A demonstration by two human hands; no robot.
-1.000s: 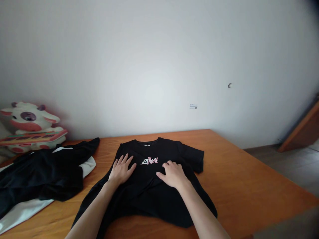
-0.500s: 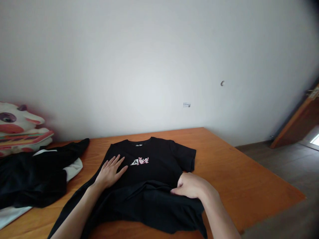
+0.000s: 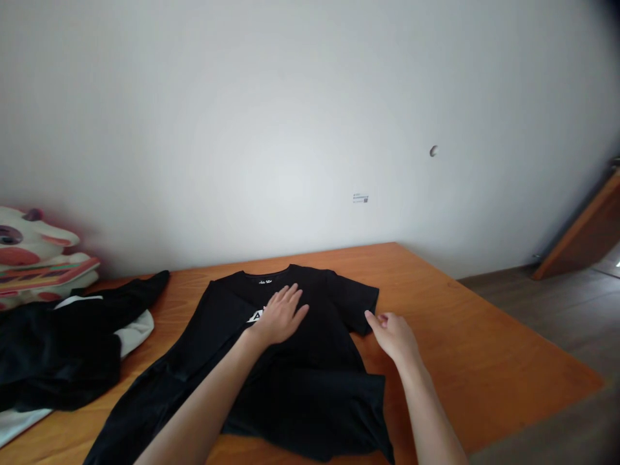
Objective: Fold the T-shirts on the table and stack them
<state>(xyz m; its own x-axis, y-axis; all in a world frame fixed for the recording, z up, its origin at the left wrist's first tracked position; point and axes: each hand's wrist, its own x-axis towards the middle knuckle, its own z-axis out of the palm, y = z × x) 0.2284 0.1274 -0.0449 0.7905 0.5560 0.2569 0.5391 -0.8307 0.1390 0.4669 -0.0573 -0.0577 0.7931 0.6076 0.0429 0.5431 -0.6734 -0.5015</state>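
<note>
Beneath my left grip (image 3: 281, 320), a black T-shirt (image 3: 310, 352) lies front up on a wooden surface (image 3: 465, 361), its collar (image 3: 265, 280) just beyond my fingertips. That grip is laid flat, fingers spread, covering part of the chest print (image 3: 254, 316). My right grip (image 3: 397, 339) sits at the outer hem of the nearby sleeve (image 3: 356, 300), thumb reaching the cloth and fingers curled; I cannot tell whether any fabric is pinched. Nearer me than that grip, the shirt's lower part lies rumpled, its side edge jutting out left of my right forearm (image 3: 431, 407). To the right of my right grip, a broad stretch of wood runs to the surface's slanting edge, with floor (image 3: 518, 303) beyond. Past both grips, the back edge meets a pale wall (image 3: 242, 142). Well left of my left grip, black clothing (image 3: 58, 355) is heaped over white cloth (image 3: 136, 332), a cow-shaped toy (image 3: 41, 271) behind it.
</note>
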